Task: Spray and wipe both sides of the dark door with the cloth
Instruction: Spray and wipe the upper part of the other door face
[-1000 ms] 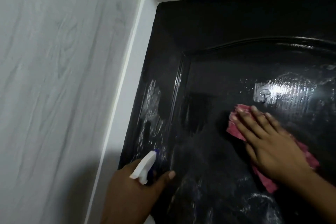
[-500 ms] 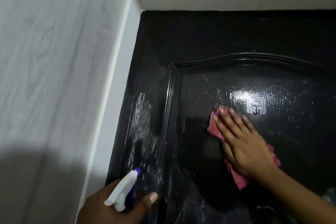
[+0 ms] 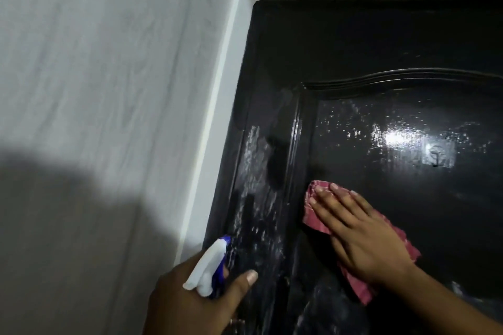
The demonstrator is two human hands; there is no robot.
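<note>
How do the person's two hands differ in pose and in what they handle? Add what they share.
The left hand curls round the white spray bottle; the right hand lies flat, fingers straight. The left hand is low by the left edge of the dark door; the right hand presses the pink cloth onto its inner panel. Both are bare.

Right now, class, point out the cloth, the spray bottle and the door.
cloth (image 3: 308,213), head view, its bare pink left edge
spray bottle (image 3: 206,264), head view, its white top
door (image 3: 381,41), head view, its upper panel
</note>
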